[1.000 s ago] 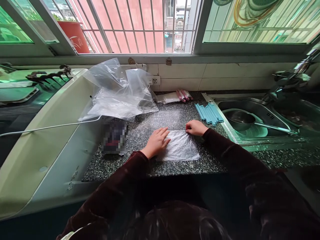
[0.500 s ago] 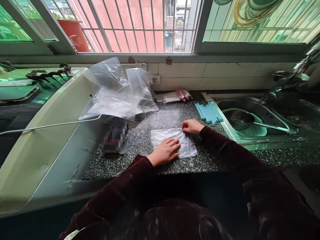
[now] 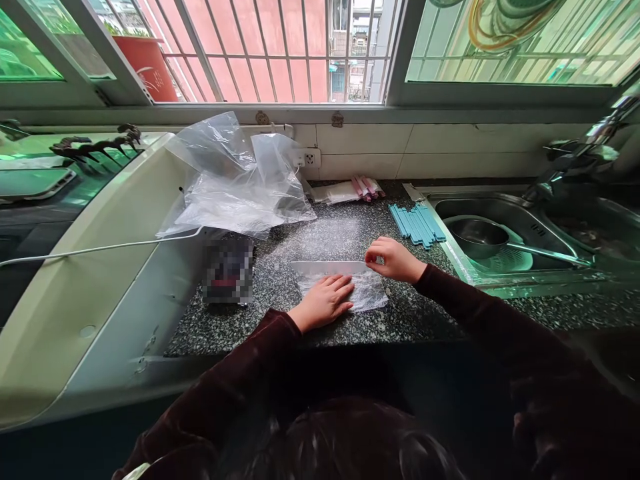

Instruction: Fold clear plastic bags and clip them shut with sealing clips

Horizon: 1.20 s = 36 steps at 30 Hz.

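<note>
A thin, crinkled clear plastic bag (image 3: 371, 293) lies flat on the speckled counter in front of me. My left hand (image 3: 326, 300) rests palm down on its lower part with the fingers stretched out. A smoother strip runs along the bag's far edge. At the far right corner my right hand (image 3: 393, 259) is closed in a pinch, thumb and forefinger pressed together on the bag's edge. Several light blue sealing sticks (image 3: 417, 225) lie side by side beyond my right hand.
A large loose clear plastic bag (image 3: 240, 190) lies at the back left. Filled packets with pink sticks (image 3: 367, 189) sit by the wall. A pixelated dark item (image 3: 227, 271) is on the left. The sink (image 3: 453, 267) holds a pan (image 3: 480, 238). A white cable (image 3: 100, 252) crosses left.
My left hand has moved from the bag's left edge down onto its lower middle. The bag has shifted slightly left, and its far edge now shows a smooth strip. My right hand stays at the far right corner.
</note>
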Tool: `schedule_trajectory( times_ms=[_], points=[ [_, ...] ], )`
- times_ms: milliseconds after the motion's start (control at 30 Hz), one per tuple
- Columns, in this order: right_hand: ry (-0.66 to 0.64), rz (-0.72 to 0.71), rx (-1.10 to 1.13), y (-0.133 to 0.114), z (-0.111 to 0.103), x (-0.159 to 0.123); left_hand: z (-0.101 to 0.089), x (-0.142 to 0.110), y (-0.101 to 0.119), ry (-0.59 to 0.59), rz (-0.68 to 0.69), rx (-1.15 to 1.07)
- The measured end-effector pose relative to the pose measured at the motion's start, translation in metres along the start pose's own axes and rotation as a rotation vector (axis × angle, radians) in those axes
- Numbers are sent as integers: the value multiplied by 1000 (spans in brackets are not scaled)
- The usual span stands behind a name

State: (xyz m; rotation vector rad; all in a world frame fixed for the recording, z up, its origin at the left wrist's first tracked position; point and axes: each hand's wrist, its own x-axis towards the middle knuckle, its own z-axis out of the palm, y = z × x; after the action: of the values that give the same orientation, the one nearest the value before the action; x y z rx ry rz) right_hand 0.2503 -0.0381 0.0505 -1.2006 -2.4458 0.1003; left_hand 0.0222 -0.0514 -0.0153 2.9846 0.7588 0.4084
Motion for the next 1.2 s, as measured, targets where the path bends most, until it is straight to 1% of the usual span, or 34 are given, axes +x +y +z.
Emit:
schedule_trajectory(
  times_ms=[67,200,300,467,633,767,867,1000,1067,1100,1133,1200],
  points=[
    [20,-34,-30,-5,0,-6,-1,-3,2,33,31,40],
    [69,-70,-99,-14,0,-15,-4,-14,8,153,116,105],
    [108,-100,-125,-21,2,-24,-6,-24,12,169,137,77],
    [140,-116,-152,-32,13,-48,-9,-32,20,74,76,15],
    [107,-125,-148,-34,27,-68,-13,-33,29,-98,-25,-28],
    [98,-110,-124,-34,30,-74,-12,-35,34,-209,-121,-69],
    [86,-96,-116,-35,30,-76,-10,-36,35,-239,-180,-92],
    [62,-77,-104,-36,33,-78,-9,-39,35,-228,-167,-107],
    [56,-71,-103,-36,34,-78,-9,-44,36,-183,-122,-82],
    [52,-69,-106,-36,35,-78,-10,-47,37,-142,-48,-67],
    [50,-69,-110,-36,35,-78,-10,-49,38,-95,68,-57],
    [49,-73,-122,-36,34,-79,-11,-54,41,26,343,-40]
  ],
)
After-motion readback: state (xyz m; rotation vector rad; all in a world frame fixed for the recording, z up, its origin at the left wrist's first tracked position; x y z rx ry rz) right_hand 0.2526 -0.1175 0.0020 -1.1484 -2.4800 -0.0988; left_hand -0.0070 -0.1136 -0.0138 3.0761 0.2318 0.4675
